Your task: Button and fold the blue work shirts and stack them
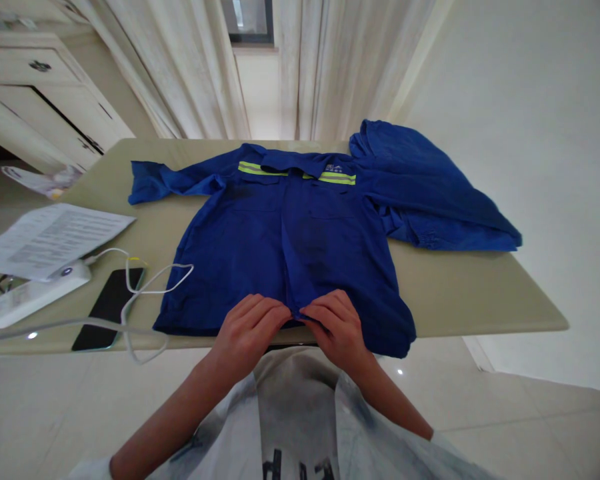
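Your left hand (247,328) and right hand (336,325) each pinch the bottom hem of the blue cotton work jacket (285,247), fingers curled together. It lies flat on the beige surface (460,293).

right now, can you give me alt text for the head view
Both hands, left hand and right hand, pinch the bottom hem of a blue work jacket spread front-up on a beige table. A phone, white cable and papers lie to the left.

Cream curtains (300,67) hang at the top centre, around a window (247,20) that is only partly visible. A pale cabinet (40,87) stands upper left, with a plain white wall (530,100) on the right and a glossy light floor (530,413) below.
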